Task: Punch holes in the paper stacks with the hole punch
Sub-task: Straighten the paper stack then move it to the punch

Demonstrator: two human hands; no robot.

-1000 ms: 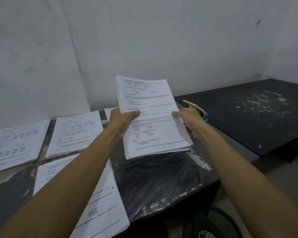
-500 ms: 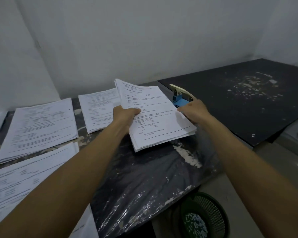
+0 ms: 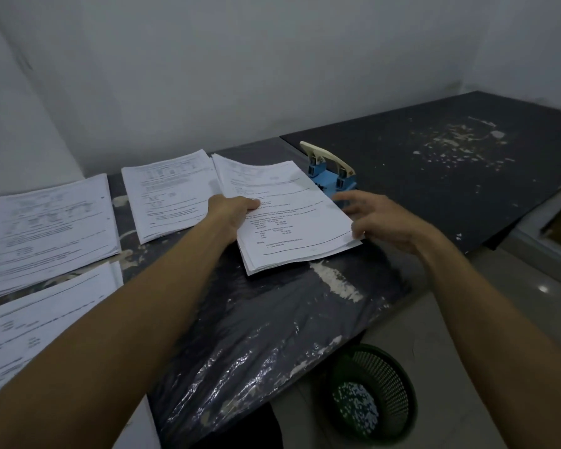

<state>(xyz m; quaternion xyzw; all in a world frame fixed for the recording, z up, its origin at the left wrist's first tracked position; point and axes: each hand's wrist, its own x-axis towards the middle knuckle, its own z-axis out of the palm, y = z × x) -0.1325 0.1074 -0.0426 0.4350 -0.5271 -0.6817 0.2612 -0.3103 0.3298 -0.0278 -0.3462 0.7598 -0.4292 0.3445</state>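
Head view: a dark plastic-wrapped tabletop sits against a plain grey-white wall, with a green mesh wastebasket on the floor below. The thick stack of printed white paper lies long axis running away from the camera, far end angled left, right beside the blue hole punch with cream lever. Left hand pinches its left edge. Right hand has let go since half a second ago, fingers spread apart.
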